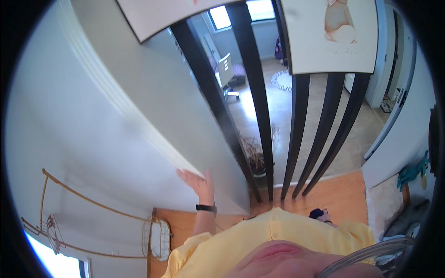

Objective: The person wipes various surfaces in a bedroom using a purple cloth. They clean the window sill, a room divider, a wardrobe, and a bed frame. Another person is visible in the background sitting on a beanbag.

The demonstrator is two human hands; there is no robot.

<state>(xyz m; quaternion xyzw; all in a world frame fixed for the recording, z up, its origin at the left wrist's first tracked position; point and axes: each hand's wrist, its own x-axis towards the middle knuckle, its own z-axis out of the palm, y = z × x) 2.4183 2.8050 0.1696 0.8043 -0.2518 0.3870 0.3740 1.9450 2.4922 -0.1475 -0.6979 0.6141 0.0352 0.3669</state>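
My left hand (199,185) is raised against the wall, with a black band (206,208) on its wrist. Its fingers and thumb are spread at the lower visible end of a long white ridged trim strip (134,116), which slants up along the wall to the upper left. How firmly the palm touches the strip cannot be seen. Low at my other side, my right hand (325,217) is closed on a small dark cloth (315,213). My yellow shirt (288,224) hides most of that arm.
Dark vertical slats (255,104) stand ahead, bearing framed pictures (333,55). Behind them are a potted plant (256,161) and an office chair (226,71). A gold-coloured clothes rack (97,203) stands left. On the right are a white door (393,139) and a teal ornament (413,170).
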